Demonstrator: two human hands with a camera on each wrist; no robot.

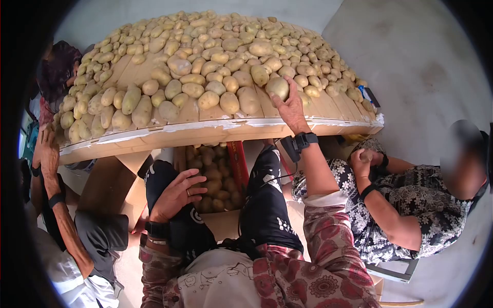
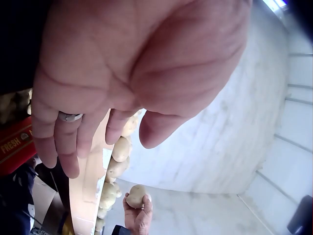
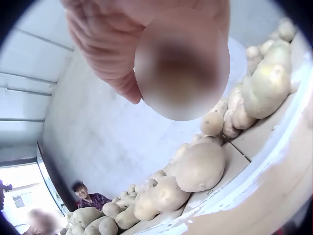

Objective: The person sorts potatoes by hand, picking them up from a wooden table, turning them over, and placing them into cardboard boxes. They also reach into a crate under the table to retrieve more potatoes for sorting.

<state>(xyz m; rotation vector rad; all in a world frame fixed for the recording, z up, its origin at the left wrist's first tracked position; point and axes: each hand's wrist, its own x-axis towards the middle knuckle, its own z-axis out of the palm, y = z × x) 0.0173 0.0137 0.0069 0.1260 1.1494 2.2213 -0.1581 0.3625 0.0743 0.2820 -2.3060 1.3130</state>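
Right hand [image 1: 290, 109] clamps potato [image 1: 278, 87] at desk [image 1: 205, 131] near edge; firm, smooth, likely moderate wt.; left hand [image 1: 177, 195] relaxed, empty.

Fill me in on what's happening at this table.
A person sits at a wooden table heaped with potatoes. Their right hand grips one potato near the table's edge. Their left hand rests open on their knee, holding nothing. A box of potatoes sits between their legs under the table. Others sit alongside.

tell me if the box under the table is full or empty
Nearly full. In the head view the cardboard box between the person's knees, below the table, is open on top and holds potatoes heaped close to its rim.
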